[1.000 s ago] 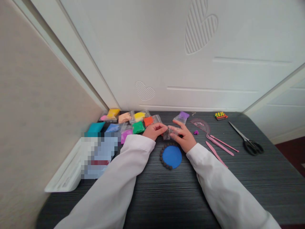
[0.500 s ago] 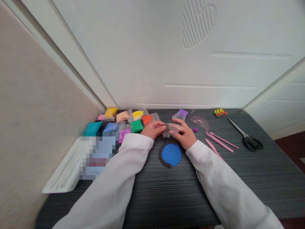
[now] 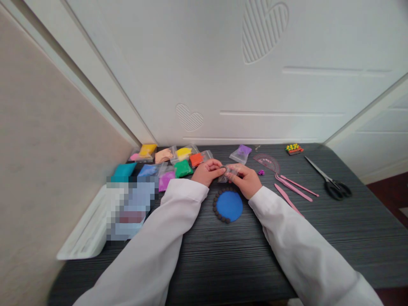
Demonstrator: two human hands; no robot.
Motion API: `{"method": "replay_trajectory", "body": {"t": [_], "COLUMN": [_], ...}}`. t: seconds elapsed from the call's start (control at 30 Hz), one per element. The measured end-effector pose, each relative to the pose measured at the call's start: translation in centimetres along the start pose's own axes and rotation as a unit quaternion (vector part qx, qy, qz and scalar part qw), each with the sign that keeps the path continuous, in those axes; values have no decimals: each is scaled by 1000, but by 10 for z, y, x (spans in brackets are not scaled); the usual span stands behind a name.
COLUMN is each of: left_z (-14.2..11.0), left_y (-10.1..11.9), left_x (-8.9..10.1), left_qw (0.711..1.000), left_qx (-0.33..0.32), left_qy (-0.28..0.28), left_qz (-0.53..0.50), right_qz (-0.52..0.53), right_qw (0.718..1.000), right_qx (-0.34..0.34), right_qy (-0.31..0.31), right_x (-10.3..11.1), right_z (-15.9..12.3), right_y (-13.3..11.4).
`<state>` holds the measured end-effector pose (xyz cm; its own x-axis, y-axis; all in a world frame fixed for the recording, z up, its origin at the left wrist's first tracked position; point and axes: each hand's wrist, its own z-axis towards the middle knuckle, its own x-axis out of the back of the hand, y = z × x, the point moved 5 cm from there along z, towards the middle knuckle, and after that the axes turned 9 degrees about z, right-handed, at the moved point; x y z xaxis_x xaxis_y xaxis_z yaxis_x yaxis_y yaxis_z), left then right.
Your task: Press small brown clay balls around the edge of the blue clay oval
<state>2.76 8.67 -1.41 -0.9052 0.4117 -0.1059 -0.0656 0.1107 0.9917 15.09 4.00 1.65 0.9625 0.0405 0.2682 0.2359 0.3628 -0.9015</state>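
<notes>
Between my two hands is a small clear plastic bag (image 3: pixel 223 179) with dark grey clay in it. My left hand (image 3: pixel 208 171) pinches the bag's left side, thumb against the fingers. On the other side, my right hand (image 3: pixel 246 180) has its fingers closed on the clear plastic. Just below them on the table lies a flat blue clay disc (image 3: pixel 229 206). Dark grey clay balls (image 3: pixel 218 211) line its left and upper edge, touching one another. The lower right rim of the disc is bare blue.
Bagged clay lies to the left, including green (image 3: pixel 183 168), red (image 3: pixel 196 160) and blue (image 3: pixel 147 171) packs, beside a white tray (image 3: pixel 84 229). At right are a pink protractor (image 3: pixel 267 161), pink tools (image 3: pixel 295 191), scissors (image 3: pixel 334 185) and a colourful piece (image 3: pixel 293 149). A purple bag (image 3: pixel 242 152) lies behind.
My right hand's fingers have drawn in from a spread pose and closed on the bag. My left hand has shifted slightly right, so the hands are closer together.
</notes>
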Motion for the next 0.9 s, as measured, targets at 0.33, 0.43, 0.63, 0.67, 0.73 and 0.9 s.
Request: {"method": "replay_trajectory", "body": {"t": [0.33, 0.43, 0.63, 0.67, 0.73, 0.9], "left_z": [0, 3, 4, 3, -1, -8], "left_y": [-3, -6, -4, -2, 2, 5], "left_x": [5, 11, 13, 10, 4, -4], "left_qw": [999, 997, 992, 993, 996, 1000], "left_qx": [-14, -30, -56, -54, -45, 1], "left_qy": [49, 74, 105, 98, 73, 18], "left_qz": [15, 0, -42, -44, -40, -10], "right_qz": [-24, -23, -13, -10, -4, -6], "right_qw": [1000, 1000, 999, 999, 999, 1000], "right_qx": [-15, -16, -24, -24, -23, -28], "right_qy": [-13, 1, 38, 38, 29, 1], "right_x": [-2, 0, 5, 6, 6, 3], "right_z": [1, 0, -2, -2, -2, -1], "right_y": [0, 1, 5, 5, 5, 6]}}
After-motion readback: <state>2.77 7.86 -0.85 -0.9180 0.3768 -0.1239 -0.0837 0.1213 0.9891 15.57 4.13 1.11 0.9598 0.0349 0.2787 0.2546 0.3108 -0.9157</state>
